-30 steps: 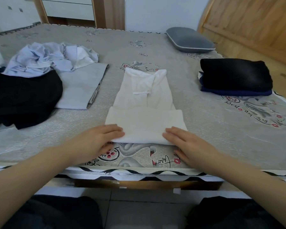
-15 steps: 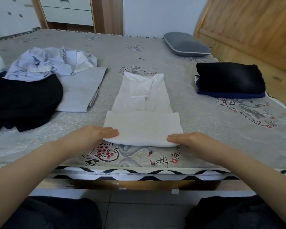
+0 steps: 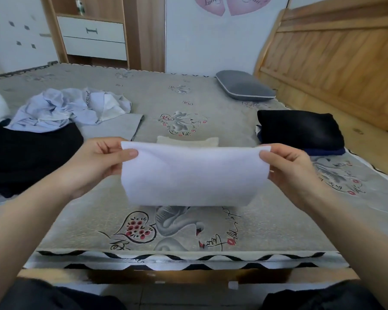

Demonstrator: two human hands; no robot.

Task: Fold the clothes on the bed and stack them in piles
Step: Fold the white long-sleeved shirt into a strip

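While raised above the bed [image 3: 278, 220], white garment [image 3: 193, 175] lies crosswise, left hand [image 3: 94, 166] and right hand [image 3: 293, 171] pinching its upper corners.

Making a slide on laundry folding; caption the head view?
Both hands, left hand and right hand, pinch a white garment's folded edge above the bed.

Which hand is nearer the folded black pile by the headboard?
Right. The right hand pinches the white garment just in front of the folded black pile; the left hand grips the opposite corner, farther away.
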